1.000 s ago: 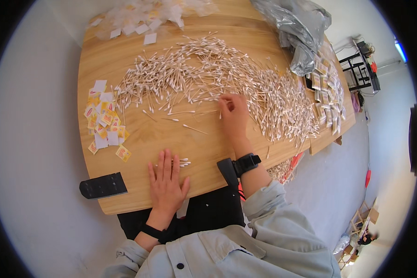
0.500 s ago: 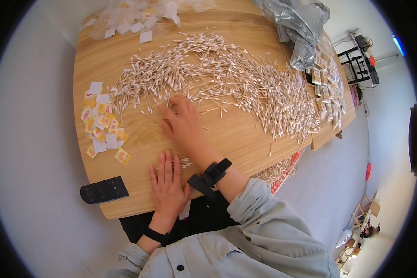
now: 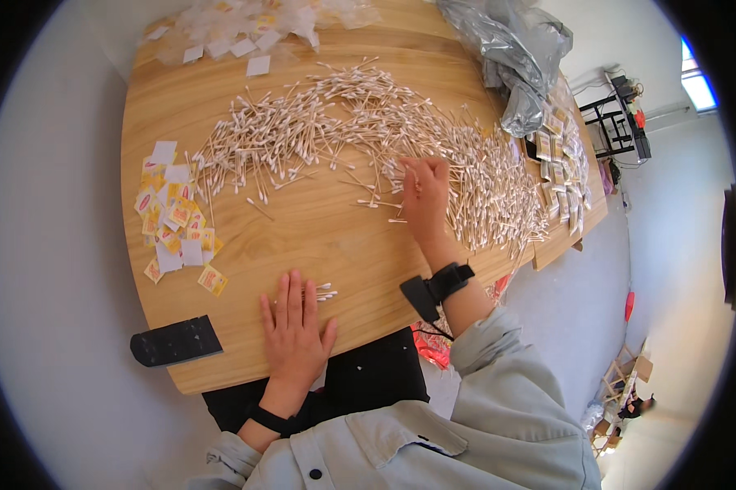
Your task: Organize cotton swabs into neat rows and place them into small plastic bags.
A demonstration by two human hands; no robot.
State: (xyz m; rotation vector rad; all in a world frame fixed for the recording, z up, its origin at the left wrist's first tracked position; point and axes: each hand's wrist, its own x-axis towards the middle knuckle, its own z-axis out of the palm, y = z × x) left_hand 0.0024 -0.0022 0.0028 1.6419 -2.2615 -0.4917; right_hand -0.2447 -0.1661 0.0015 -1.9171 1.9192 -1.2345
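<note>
A long, arching heap of loose cotton swabs [image 3: 294, 131] with white tips lies across the wooden table [image 3: 254, 237]. At the inner edge of its right part, my right hand [image 3: 427, 196] has its fingers curled in, with pale swab ends showing by the palm; how many it holds is hidden. My left hand [image 3: 293, 331] rests flat near the table's front edge, fingers stretched out. Beside and partly beneath those fingers is a small row of cotton swabs [image 3: 325, 291].
Yellow and white paper cards [image 3: 176, 216] are scattered at the left, above a black strip-like piece [image 3: 176, 341]. Clear bags with white cards [image 3: 258, 65] lie at the far edge. Grey plastic sheeting [image 3: 519, 73] and small filled packets [image 3: 560, 167] are at the right.
My right hand has moved right along the heap from its middle, and its fingers have curled in. The left hand stays flat in place. The view has shifted slightly.
</note>
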